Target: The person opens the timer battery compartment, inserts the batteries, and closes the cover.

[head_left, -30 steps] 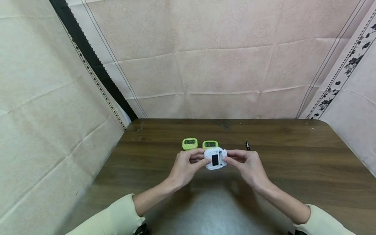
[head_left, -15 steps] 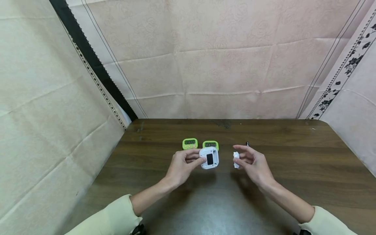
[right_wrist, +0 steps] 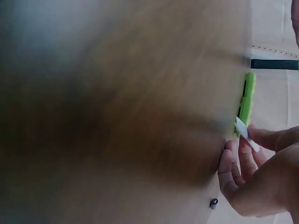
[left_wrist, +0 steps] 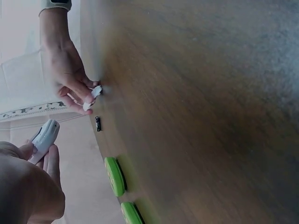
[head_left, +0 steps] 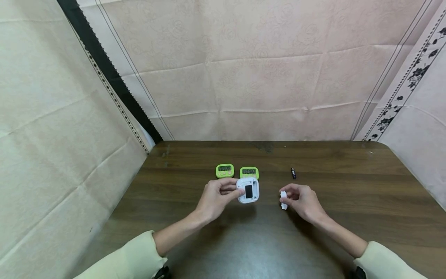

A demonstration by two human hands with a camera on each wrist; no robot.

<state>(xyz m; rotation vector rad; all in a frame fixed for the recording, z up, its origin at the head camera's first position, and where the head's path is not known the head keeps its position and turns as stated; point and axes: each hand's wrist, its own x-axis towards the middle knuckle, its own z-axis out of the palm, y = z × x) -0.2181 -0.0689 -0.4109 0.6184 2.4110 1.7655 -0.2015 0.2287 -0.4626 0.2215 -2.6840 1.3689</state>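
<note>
My left hand [head_left: 215, 198] pinches a white digital timer [head_left: 253, 197] by its left side, above the table. Its back faces up, showing a black rectangle and an open battery compartment along the right side. Between the thumb and fingers of my right hand [head_left: 304, 202] is the small white battery cover [head_left: 283, 202], low over the tabletop. In the left wrist view the white timer [left_wrist: 45, 138] shows edge-on, and the cover [left_wrist: 96, 91] tilts in the right hand's fingertips. A small black battery [head_left: 294, 173] lies just beyond the right hand.
Two green digital timers, a left one [head_left: 224, 171] and a right one [head_left: 249, 171], lie side by side behind the white timer, displays up. The brown wooden table [head_left: 195, 155] ends at a hanging pale cloth [head_left: 265, 85], with more cloth at both sides.
The right hand has drawn the battery cover off the white timer and carried it right and down toward the table. The left hand keeps its hold on the timer, slightly left and lower.
</note>
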